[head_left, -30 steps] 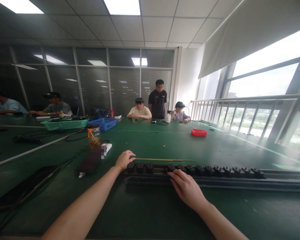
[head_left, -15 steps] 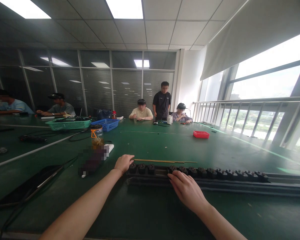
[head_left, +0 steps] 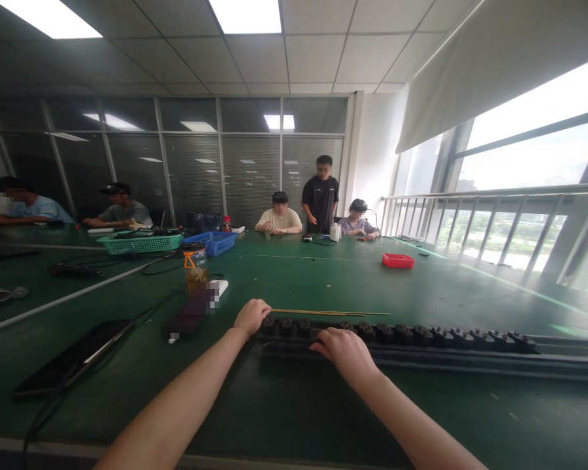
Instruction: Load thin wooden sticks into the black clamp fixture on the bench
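Observation:
A long black rail [head_left: 451, 362] lies across the table in front of me, bearing a row of black blocks [head_left: 403, 333] with small metal parts on top. Three blocks stand at its left end, with a gap after them. My left hand [head_left: 253, 317] is closed around the rail's left end; its fingertips are partly hidden. My right hand [head_left: 345, 349] bends over the rail at the gap, fingers together and thumb on the near side. What lies under those fingers is hidden. Thin brass-coloured rods [head_left: 323, 313] lie just beyond the rail.
Left of me are a black tablet-like device [head_left: 71, 356] with a cable, a dark purple pouch [head_left: 189, 318] and a bottle [head_left: 195, 267]. Farther back stand a green basket [head_left: 142, 243], a blue basket [head_left: 213, 243] and a red tray [head_left: 398, 261]. Several people are around the table.
My right hand has shifted left along the rail, from the block right of the gap to over the gap. My left hand stays at the rail's end. The view has shifted slightly.

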`<state>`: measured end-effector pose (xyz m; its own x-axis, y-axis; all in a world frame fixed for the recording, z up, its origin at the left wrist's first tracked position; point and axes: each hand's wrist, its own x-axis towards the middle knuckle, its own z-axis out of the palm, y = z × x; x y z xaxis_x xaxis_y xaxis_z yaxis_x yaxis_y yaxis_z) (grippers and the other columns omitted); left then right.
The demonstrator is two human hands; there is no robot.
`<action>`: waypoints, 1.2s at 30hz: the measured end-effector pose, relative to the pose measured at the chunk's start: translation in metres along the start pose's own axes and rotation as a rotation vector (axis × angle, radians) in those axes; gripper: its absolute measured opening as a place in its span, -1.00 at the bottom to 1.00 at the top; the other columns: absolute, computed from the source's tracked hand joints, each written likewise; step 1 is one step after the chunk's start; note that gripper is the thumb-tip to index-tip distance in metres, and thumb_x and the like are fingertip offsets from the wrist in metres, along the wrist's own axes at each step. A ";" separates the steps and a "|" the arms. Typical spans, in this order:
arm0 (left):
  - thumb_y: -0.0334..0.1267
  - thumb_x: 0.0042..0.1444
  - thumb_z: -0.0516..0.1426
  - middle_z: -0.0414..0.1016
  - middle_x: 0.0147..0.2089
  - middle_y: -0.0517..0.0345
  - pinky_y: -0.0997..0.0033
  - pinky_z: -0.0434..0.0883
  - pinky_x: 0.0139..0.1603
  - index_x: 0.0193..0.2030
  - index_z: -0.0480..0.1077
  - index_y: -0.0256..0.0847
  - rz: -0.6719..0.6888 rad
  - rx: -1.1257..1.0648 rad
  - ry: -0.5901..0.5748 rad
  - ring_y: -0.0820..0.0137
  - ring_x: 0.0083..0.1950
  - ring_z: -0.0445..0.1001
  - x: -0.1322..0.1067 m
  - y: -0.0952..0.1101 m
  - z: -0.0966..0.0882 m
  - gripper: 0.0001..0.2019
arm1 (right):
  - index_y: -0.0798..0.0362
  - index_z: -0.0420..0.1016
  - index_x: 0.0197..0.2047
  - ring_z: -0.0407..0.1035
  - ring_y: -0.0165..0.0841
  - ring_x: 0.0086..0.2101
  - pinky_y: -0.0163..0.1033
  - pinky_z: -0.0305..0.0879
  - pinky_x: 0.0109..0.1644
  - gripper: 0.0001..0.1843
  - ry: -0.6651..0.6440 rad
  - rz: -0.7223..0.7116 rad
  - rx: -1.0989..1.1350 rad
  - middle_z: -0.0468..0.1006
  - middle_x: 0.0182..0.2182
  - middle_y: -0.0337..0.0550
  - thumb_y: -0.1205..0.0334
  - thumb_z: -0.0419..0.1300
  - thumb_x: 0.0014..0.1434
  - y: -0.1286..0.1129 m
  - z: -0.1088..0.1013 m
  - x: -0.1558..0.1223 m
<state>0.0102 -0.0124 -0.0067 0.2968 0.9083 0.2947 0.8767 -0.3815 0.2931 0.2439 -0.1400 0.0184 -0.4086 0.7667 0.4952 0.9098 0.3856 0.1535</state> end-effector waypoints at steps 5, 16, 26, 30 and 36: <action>-0.25 0.10 -0.08 0.48 -0.19 0.11 0.38 0.25 -0.05 -0.25 0.49 -0.16 0.039 0.056 0.051 0.32 -0.11 0.35 -0.003 0.004 0.003 -0.69 | 0.01 0.40 -0.49 0.36 -0.43 -0.52 -0.37 0.08 -0.55 -0.70 0.032 0.027 0.035 0.45 -0.55 -0.25 0.05 0.00 0.13 0.041 -0.007 -0.028; -0.23 0.10 -0.07 0.47 -0.20 0.12 0.35 0.28 -0.05 -0.26 0.48 -0.16 0.029 0.048 0.053 0.34 -0.11 0.35 -0.005 -0.003 0.004 -0.70 | -0.08 0.49 -0.31 0.43 -0.30 -0.36 -0.30 0.30 -0.35 -0.62 -0.073 0.205 0.076 0.53 -0.33 -0.15 -0.10 -0.03 0.08 0.173 -0.024 -0.109; -0.22 0.10 -0.06 0.47 -0.19 0.13 0.34 0.29 -0.04 -0.27 0.48 -0.14 0.020 0.031 0.050 0.35 -0.09 0.35 -0.005 -0.009 0.005 -0.71 | 0.01 0.55 -0.36 0.43 -0.23 -0.40 -0.27 0.29 -0.42 -0.46 -0.075 0.263 0.095 0.51 -0.38 0.19 -0.25 0.00 -0.03 0.250 -0.032 -0.151; -0.23 0.10 -0.06 0.47 -0.19 0.13 0.34 0.29 -0.06 -0.26 0.48 -0.15 0.027 0.035 0.049 0.35 -0.10 0.35 -0.005 -0.012 0.005 -0.72 | 0.00 0.54 -0.36 0.43 -0.20 -0.39 -0.26 0.27 -0.44 -0.44 -0.100 0.380 0.095 0.51 -0.35 0.18 -0.29 0.04 -0.11 0.260 -0.029 -0.160; -0.25 0.11 -0.07 0.47 -0.20 0.12 0.36 0.29 -0.09 -0.27 0.48 -0.16 0.050 0.058 0.061 0.34 -0.13 0.36 -0.005 -0.013 0.004 -0.71 | -0.02 0.52 -0.37 0.43 -0.24 -0.44 -0.31 0.22 -0.53 -0.51 -0.093 0.407 0.089 0.51 -0.37 0.19 -0.25 0.06 -0.09 0.258 -0.029 -0.164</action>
<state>-0.0011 -0.0112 -0.0156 0.3184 0.8759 0.3626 0.8825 -0.4136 0.2240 0.5481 -0.1807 0.0018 -0.0256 0.9069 0.4205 0.9900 0.0814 -0.1155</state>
